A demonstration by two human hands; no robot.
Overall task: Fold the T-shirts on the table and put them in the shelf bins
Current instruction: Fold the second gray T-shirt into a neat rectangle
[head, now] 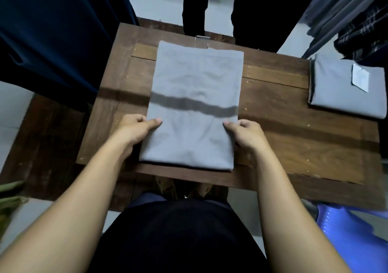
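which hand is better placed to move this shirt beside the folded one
Likely right: right hand pinches the long grey folded T-shirt at its right edge, nearest the square grey shirt with white label; left hand is farther.

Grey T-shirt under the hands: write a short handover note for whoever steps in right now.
The left hand pinches the left edge of the grey T-shirt; the right hand pinches its right edge.
The shirt lies on the table as a long rectangle, sides already folded in.
A second T-shirt, fully folded, lies at the table's right end.
Left: fold the long shirt across, then put both in the shelf bins, which are not in view.
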